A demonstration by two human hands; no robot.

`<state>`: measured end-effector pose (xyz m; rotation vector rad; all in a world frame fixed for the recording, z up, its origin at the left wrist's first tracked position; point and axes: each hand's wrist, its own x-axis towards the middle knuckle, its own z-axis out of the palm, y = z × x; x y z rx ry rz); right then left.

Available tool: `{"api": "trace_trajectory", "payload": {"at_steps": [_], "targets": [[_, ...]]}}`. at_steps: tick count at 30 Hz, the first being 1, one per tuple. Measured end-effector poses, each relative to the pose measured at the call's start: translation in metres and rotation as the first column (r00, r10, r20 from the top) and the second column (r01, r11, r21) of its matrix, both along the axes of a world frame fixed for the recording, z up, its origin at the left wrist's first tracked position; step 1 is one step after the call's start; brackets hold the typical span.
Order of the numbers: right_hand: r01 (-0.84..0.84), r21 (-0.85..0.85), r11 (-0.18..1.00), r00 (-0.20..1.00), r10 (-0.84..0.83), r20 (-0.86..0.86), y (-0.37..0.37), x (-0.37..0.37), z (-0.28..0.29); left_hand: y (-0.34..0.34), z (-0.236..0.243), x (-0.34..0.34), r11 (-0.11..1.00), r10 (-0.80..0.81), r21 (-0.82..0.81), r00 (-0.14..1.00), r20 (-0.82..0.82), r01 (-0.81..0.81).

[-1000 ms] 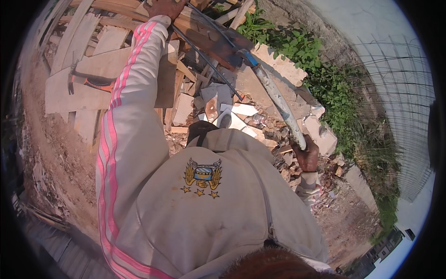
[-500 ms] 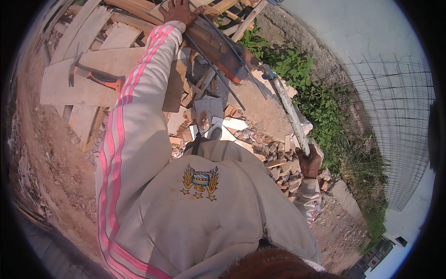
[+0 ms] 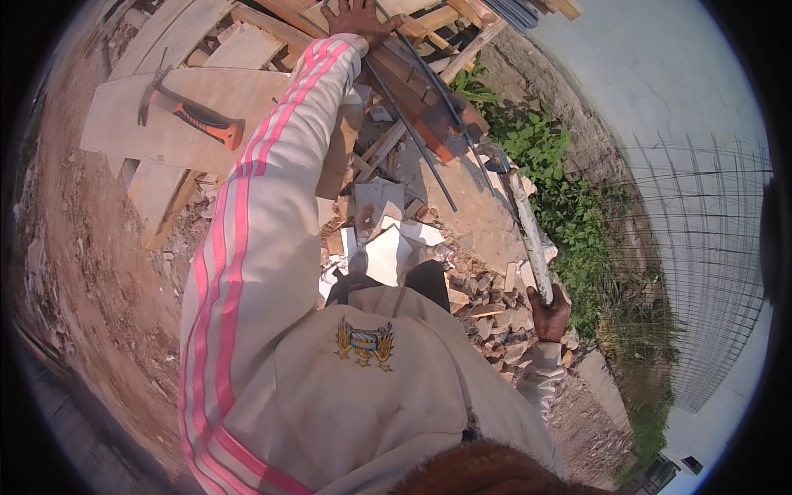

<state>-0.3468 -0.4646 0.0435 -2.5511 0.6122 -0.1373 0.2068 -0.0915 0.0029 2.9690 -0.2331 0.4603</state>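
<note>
My left hand (image 3: 360, 23) rests with spread fingers on a brown board with thin steel rods (image 3: 411, 140) across it, at the top of the head view. My right hand (image 3: 548, 312) grips the lower end of a white, stained metal pipe (image 3: 525, 223). The pipe has a blue tool head (image 3: 497, 158) at its upper end, beside the rods and a rusty reddish-brown piece (image 3: 437, 132). A hammer with an orange and black handle (image 3: 206, 124) lies on a pale board (image 3: 111, 132) to the left of my sleeve.
Broken tiles and rubble (image 3: 388, 252) lie below the rods. Scrap timber (image 3: 256, 45) is piled at the upper left beside bare dirt (image 3: 99, 272). Green plants (image 3: 561, 239) and wire mesh (image 3: 693, 247) border a pale wall (image 3: 643, 74) on the right. Dark rods (image 3: 507, 12) are bundled at the top.
The pipe and my right hand now sit lower in the picture, and the tool head is farther down along the rods. My left hand's fingers have spread. The surroundings have shifted in view.
</note>
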Motion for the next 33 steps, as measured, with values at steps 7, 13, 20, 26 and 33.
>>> {"api": "trace_trajectory", "payload": {"at_steps": [7, 13, 20, 26, 33], "targets": [[-0.128, -0.027, 0.991, 0.992, 0.128, 0.017, -0.076, 0.038, 0.001, -0.002, -0.001, -0.007, 0.998, 0.045, -0.055, 0.999, 0.024, -0.043], [-0.289, -0.123, 0.949, 0.957, 0.289, -0.019, -0.128, 0.098, 0.003, 0.001, -0.001, -0.010, 0.995, 0.085, -0.064, 0.996, 0.033, -0.082], [-0.437, -0.168, 0.884, 0.899, 0.431, -0.074, -0.165, 0.164, 0.000, 0.004, -0.004, -0.015, 0.991, 0.120, -0.065, 0.992, 0.044, -0.117], [-0.550, -0.177, 0.816, 0.835, 0.538, -0.114, -0.176, 0.205, 0.001, 0.005, -0.006, -0.019, 0.986, 0.151, -0.074, 0.987, 0.054, -0.147], [-0.654, -0.233, 0.719, 0.754, 0.644, -0.127, -0.197, 0.249, -0.010, 0.006, -0.005, -0.023, 0.984, 0.162, -0.088, 0.984, 0.067, -0.156]]}}
